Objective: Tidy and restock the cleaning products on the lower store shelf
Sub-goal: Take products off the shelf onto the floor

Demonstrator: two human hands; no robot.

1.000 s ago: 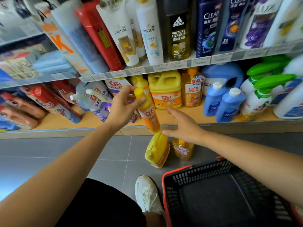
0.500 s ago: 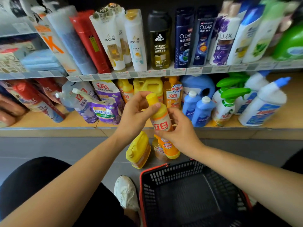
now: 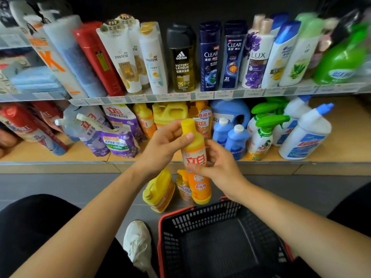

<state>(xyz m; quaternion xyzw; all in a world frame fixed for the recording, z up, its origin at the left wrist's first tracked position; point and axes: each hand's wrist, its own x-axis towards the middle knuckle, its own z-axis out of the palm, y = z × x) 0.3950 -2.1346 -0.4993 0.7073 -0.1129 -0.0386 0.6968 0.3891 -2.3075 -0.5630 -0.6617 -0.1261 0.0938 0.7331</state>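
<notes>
I hold a yellow-capped orange dish-soap bottle (image 3: pixel 194 146) upright in front of the lower shelf (image 3: pixel 349 137). My left hand (image 3: pixel 160 149) grips its neck and shoulder. The fingers of my right hand (image 3: pixel 222 167) curl round its labelled body, with the thumb across the label. Under my hands, on the grey floor, are a yellow jug (image 3: pixel 158 191), a small amber bottle (image 3: pixel 182 187) and an orange bottle (image 3: pixel 200 189). More yellow and orange bottles of the same brand (image 3: pixel 170 115) stand on the shelf behind.
A black basket with a red rim (image 3: pixel 200 209) sits on the floor at my right, nothing visible inside. Refill pouches (image 3: pixel 120 137), blue bottles (image 3: pixel 230 137) and spray cleaners (image 3: pixel 261 137) line the lower shelf. Shampoo fills the shelf above. My white shoe (image 3: pixel 138 243) is beside the basket.
My right hand rose from near the floor bottles and took hold of the lower part of the bottle in my left hand. The view shifted left along the shelf.
</notes>
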